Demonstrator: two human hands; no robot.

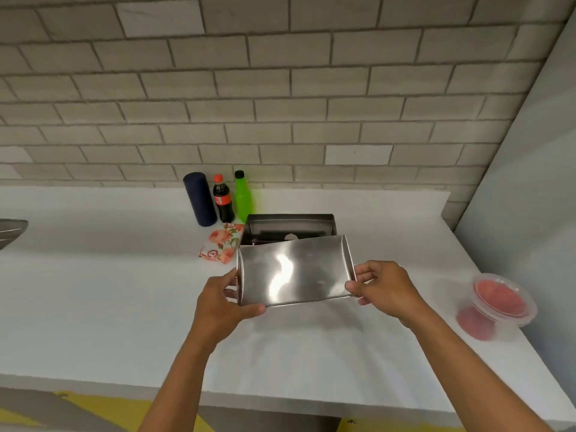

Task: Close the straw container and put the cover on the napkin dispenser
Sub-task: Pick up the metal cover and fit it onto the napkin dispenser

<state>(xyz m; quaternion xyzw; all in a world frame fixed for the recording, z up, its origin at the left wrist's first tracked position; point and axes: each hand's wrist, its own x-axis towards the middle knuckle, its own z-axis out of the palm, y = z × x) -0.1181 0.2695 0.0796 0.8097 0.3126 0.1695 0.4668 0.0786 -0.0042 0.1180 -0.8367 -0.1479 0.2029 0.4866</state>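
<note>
A shiny steel cover (pixel 294 271) is held above the white counter, in front of the dark open napkin dispenser (pixel 290 227). My left hand (pixel 223 302) grips the cover's left edge and my right hand (pixel 381 286) grips its right edge. The cover hides the dispenser's front part. A dark blue cylinder (pixel 199 199), upright with its top on, stands at the back by the wall; it may be the straw container.
A cola bottle (pixel 223 202) and a green bottle (pixel 243 196) stand beside the cylinder. A floral napkin pack (pixel 222 243) lies left of the dispenser. Stacked clear tubs with red contents (pixel 495 302) sit at the right. A steel rim (pixel 12 227) shows at far left.
</note>
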